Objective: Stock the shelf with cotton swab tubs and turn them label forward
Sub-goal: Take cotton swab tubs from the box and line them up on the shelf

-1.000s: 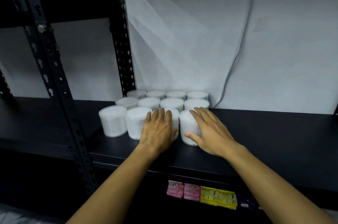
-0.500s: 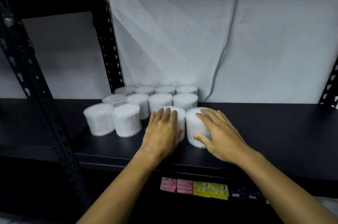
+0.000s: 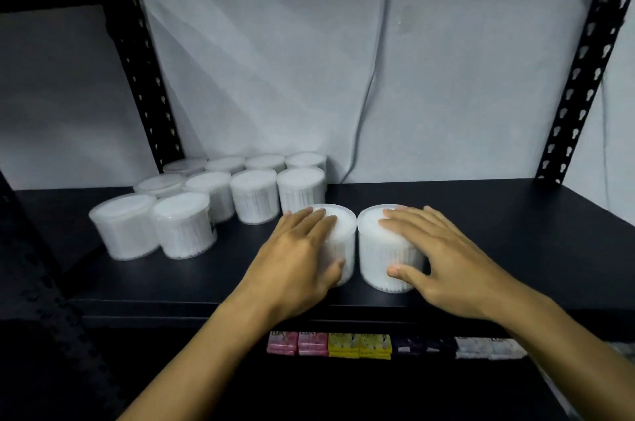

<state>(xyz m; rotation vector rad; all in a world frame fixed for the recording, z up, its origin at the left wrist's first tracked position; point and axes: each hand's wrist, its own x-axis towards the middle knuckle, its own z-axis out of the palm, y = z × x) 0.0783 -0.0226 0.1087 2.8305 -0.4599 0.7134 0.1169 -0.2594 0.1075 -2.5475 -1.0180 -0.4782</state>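
Two clear round cotton swab tubs stand side by side near the front of the black shelf (image 3: 498, 231). My left hand (image 3: 295, 259) lies over the left tub (image 3: 345, 228), fingers on its lid and thumb curled against its front wall. My right hand (image 3: 443, 259) holds the right tub (image 3: 374, 248) the same way, with its thumb low on the tub's front. Several more tubs (image 3: 257, 195) stand in rows at the back left. Two others (image 3: 123, 226) sit further forward on the left. No label faces me on the held tubs.
Black perforated uprights rise at the left (image 3: 144, 59) and at the right (image 3: 584, 59). A grey sheet hangs behind the shelf. On the shelf below lie pink soap packets (image 3: 297, 343), yellow ones (image 3: 359, 345), and dark and white ones further right.
Both hands have slid their two tubs to the right and forward, away from the rest of the group. A gap has opened between them and the front left tubs.
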